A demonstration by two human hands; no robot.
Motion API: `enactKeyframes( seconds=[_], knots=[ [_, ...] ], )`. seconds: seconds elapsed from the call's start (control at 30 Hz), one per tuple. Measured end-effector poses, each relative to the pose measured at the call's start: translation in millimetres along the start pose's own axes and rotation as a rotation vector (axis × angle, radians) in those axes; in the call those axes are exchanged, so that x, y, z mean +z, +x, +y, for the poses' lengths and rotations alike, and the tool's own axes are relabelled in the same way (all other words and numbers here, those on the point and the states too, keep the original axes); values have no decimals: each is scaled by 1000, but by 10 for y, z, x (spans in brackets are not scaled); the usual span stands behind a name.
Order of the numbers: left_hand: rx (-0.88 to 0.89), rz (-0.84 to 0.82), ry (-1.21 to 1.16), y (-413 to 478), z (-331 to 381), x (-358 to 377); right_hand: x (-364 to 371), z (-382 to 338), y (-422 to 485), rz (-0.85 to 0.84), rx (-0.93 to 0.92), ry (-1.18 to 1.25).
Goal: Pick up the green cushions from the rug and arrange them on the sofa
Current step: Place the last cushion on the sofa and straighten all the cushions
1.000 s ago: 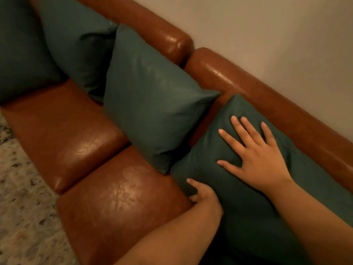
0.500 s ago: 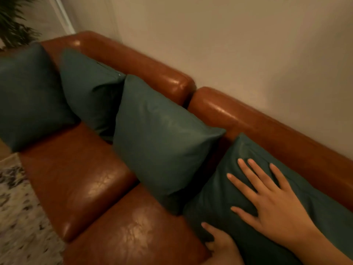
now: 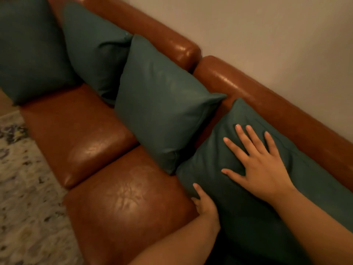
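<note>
Four dark green leather cushions lean along the brown leather sofa [image 3: 107, 150]. The right hand [image 3: 261, 169] lies flat, fingers spread, on the nearest cushion [image 3: 248, 217]; the left hand [image 3: 205, 204] grips its lower edge (fingers hidden). The patterned rug [image 3: 24, 197] lies left.

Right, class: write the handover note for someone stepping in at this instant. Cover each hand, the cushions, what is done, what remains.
Right hand: flat, fingers spread, on the nearest cushion.
Left hand: at that cushion's lower front edge; grip unclear.
Done: four green cushions on the sofa, three propped against the backrest.
Left: settle the nearest one; the visible rug shows no cushions.
</note>
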State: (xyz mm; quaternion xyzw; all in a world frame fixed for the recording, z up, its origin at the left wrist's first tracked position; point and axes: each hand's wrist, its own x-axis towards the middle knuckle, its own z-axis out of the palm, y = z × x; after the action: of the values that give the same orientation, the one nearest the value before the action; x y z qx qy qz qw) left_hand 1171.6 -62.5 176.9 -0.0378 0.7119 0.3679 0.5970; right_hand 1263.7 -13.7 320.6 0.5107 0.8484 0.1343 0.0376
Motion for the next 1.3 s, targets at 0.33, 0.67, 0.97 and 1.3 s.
enactKeyframes(
  seconds=[0.33,0.67,0.97,1.3],
  knots=[
    [-80,-172,46,-541,-151,-163,-74,12,-557,-118,-108,-130],
    [-180,-249,5,-428,-194,-11,71,126,-487,-127,-115,-158],
    [-391,-293,-239,-598,-445,17,64,117,-767,-84,-213,-121],
    [-377,-338,-177,-607,-354,45,231,226,-693,-97,-225,-183]
  ],
)
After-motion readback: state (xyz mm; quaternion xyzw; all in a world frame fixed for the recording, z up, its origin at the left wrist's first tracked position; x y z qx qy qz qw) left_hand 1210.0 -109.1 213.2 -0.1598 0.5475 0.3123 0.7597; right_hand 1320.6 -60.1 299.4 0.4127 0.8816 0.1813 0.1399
